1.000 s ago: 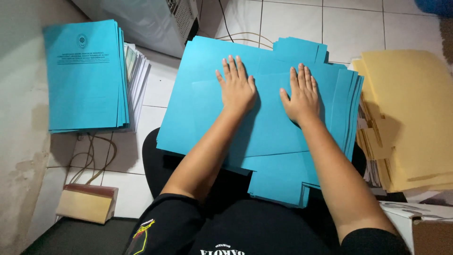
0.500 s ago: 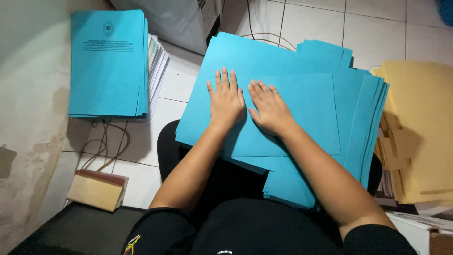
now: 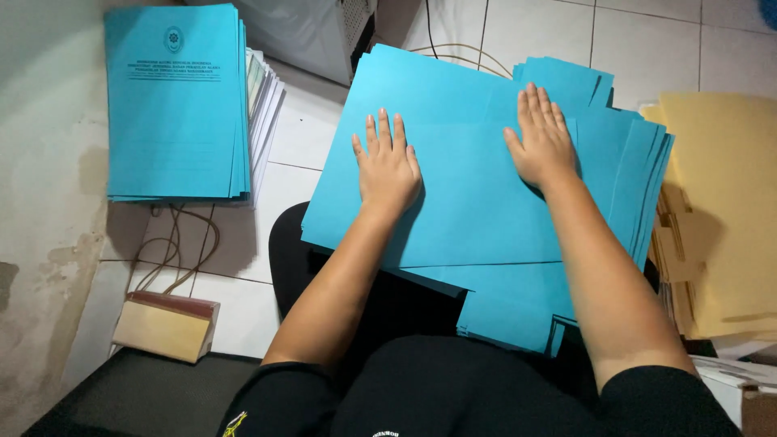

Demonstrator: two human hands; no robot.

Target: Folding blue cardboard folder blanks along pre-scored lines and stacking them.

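Both hands, left hand (image 3: pixel 388 171) and right hand (image 3: pixel 544 144), flat atop blue folders (image 3: pixel 469 210).

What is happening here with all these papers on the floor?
A person sits on the tiled floor with a stack of blue sheets on the lap. The left hand and the right hand lie flat on the top sheet, apart from each other. A pile of printed blue booklets lies to the left, yellow folders to the right, and a small box near the cables.
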